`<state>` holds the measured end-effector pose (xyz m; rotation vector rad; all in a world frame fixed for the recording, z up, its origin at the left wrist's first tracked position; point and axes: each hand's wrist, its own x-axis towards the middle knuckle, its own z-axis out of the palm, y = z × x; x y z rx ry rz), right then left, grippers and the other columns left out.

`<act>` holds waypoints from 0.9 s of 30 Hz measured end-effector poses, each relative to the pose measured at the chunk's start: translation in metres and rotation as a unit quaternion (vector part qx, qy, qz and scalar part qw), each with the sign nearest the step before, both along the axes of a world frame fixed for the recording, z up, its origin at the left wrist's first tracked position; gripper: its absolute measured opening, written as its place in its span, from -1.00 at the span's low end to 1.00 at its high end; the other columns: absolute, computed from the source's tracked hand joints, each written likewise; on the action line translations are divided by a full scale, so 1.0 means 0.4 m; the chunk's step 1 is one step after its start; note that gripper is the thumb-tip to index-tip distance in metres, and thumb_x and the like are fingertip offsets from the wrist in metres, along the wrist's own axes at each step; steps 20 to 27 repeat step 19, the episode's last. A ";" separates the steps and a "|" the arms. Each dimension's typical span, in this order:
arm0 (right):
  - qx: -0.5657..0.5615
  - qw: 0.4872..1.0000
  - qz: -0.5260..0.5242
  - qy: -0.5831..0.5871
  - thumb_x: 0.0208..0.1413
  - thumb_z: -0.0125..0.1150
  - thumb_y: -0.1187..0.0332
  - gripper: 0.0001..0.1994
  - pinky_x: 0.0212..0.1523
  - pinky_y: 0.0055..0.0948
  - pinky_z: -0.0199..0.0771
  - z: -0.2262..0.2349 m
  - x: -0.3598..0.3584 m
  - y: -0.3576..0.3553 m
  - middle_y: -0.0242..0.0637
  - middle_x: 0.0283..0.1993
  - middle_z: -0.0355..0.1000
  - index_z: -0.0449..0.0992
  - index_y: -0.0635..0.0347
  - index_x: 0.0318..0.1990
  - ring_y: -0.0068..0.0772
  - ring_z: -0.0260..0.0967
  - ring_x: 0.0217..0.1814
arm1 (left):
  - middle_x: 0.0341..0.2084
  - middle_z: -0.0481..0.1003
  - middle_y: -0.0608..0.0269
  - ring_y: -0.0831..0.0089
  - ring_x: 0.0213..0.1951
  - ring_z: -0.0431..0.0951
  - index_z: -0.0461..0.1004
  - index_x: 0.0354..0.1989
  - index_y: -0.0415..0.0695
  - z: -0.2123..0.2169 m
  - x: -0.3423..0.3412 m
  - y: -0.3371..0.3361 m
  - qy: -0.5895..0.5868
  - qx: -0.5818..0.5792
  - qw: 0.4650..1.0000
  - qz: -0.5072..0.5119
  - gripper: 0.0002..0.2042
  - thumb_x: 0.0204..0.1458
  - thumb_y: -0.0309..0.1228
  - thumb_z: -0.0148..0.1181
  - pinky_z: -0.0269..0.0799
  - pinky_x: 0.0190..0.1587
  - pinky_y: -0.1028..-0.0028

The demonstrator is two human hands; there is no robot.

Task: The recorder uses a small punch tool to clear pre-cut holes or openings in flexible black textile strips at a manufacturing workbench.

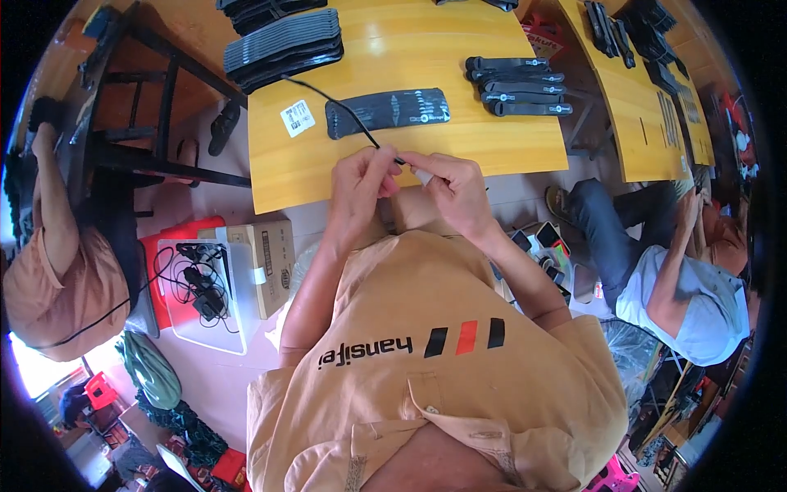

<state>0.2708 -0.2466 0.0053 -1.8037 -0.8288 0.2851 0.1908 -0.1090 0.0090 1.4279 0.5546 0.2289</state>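
Note:
Just past the near edge of the yellow table, my two hands meet in front of my chest. A long thin black strip (336, 102) is pinched in my left hand (354, 190), its free end slanting up and leftward over the table. My right hand (461, 195) is closed with fingertips at the strip's lower end; a small white piece (423, 175) shows by its thumb, too small to name. Beyond my hands lies a flat black pack (388, 113) with pale marks. A white printed label (297, 119) lies left of it.
A stack of black flat packs (283, 49) and bundled black straps (518, 86) sit on the yellow table (287, 176). At lower left stand a plastic bin (205, 316) with black cables and a cardboard box (275, 271). People sit on both sides; another table (627, 148) is right.

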 end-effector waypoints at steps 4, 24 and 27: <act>0.054 0.993 0.016 0.102 -0.03 0.02 0.59 -0.72 -0.53 -0.61 0.26 0.009 -0.015 -0.001 -0.21 -0.53 0.44 0.55 0.16 -0.16 -0.56 0.33 -0.56 | -0.77 0.35 0.38 0.70 -0.66 0.26 0.40 -0.61 -0.27 -0.011 -0.018 -0.004 -0.024 0.143 0.989 -0.008 -0.73 0.00 -0.32 0.18 0.16 -0.62 0.63; 0.027 0.908 0.103 0.404 0.05 -0.05 0.55 -0.72 -0.69 -0.74 -0.05 0.069 0.002 -0.023 -0.47 -0.63 0.25 0.52 0.19 -0.10 -0.75 0.06 -0.67 | -0.75 0.38 0.32 0.67 -0.63 0.31 0.41 -0.55 -0.24 0.013 -0.047 0.010 -0.041 0.081 0.994 -0.058 -0.79 0.03 -0.36 0.14 0.21 -0.58 0.63; 0.027 0.908 0.103 0.404 0.05 -0.05 0.55 -0.72 -0.69 -0.74 -0.05 0.069 0.002 -0.023 -0.47 -0.63 0.25 0.52 0.19 -0.10 -0.75 0.06 -0.67 | -0.75 0.38 0.32 0.67 -0.63 0.31 0.41 -0.55 -0.24 0.013 -0.047 0.010 -0.041 0.081 0.994 -0.058 -0.79 0.03 -0.36 0.14 0.21 -0.58 0.63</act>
